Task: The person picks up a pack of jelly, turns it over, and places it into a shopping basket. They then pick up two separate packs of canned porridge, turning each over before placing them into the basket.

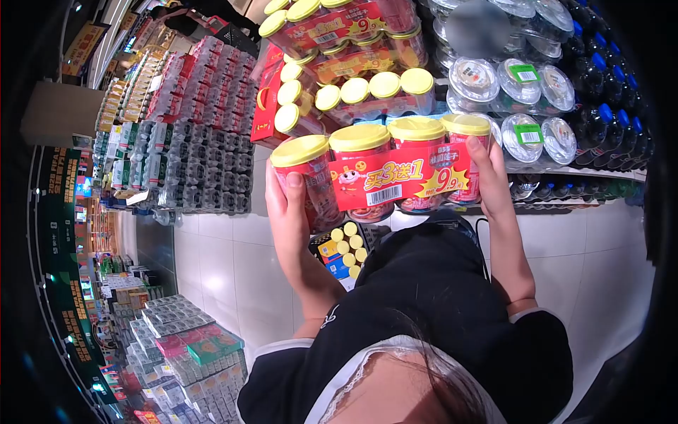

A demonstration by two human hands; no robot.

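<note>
Both of my hands hold up a multipack of yellow-lidded cans (385,173), lined up in a row inside a red card sleeve with a price and barcode. My left hand (286,198) grips the left end can, thumb on its front. Around the right end can my right hand (489,169) is closed, its thumb also at the front. The pack is in front of the shelf, lids upward. Just behind it stand similar yellow-lidded packs (374,92) on display. The fingers behind the pack are hidden.
Below my hands, a black basket (367,233) holds more yellow-lidded cans (347,247). Clear-lidded tubs (519,81) and dark blue-capped bottles (600,120) fill the right shelf. Stacked drink packs (198,127) stand left, with boxed goods (187,346) lower left. A person (187,25) is farther off.
</note>
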